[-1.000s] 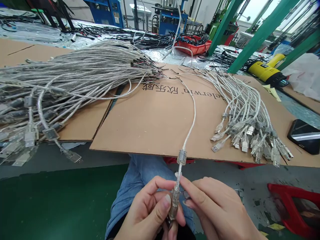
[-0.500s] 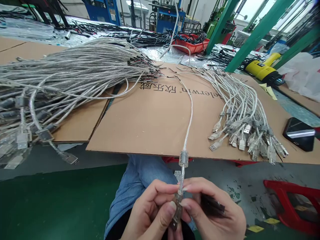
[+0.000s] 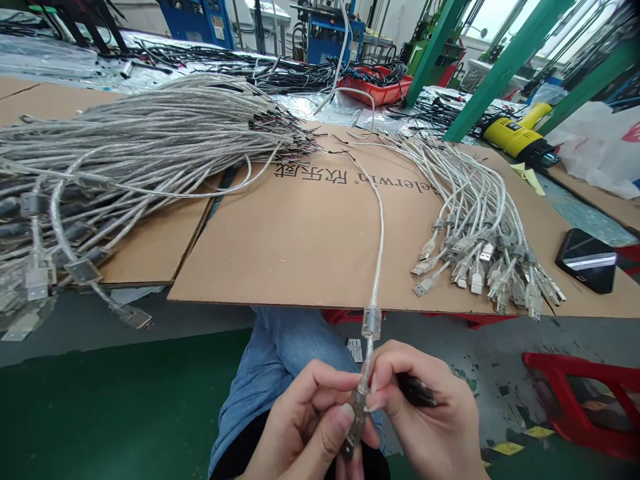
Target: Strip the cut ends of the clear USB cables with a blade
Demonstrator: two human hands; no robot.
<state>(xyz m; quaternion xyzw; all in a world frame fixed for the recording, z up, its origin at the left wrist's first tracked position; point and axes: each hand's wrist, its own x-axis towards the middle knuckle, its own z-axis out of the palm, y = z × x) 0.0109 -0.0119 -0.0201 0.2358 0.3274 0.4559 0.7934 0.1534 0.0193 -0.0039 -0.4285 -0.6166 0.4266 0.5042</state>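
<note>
Both hands meet low over the lap: the left hand pinches the clear plug of a silver cable, while the right hand grips it just above, a dark piece tucked behind its fingers. Beyond them lies the cardboard sheet.

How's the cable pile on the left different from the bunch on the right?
The left cable pile is far bigger than the right cable bunch. The left pile's plugs spill past the edge of the plain cardboard sheet; the right bunch's plugs lie on the printed cardboard sheet, fanned near its front. Both are silvery USB cables with loose wires at their far ends.
</note>
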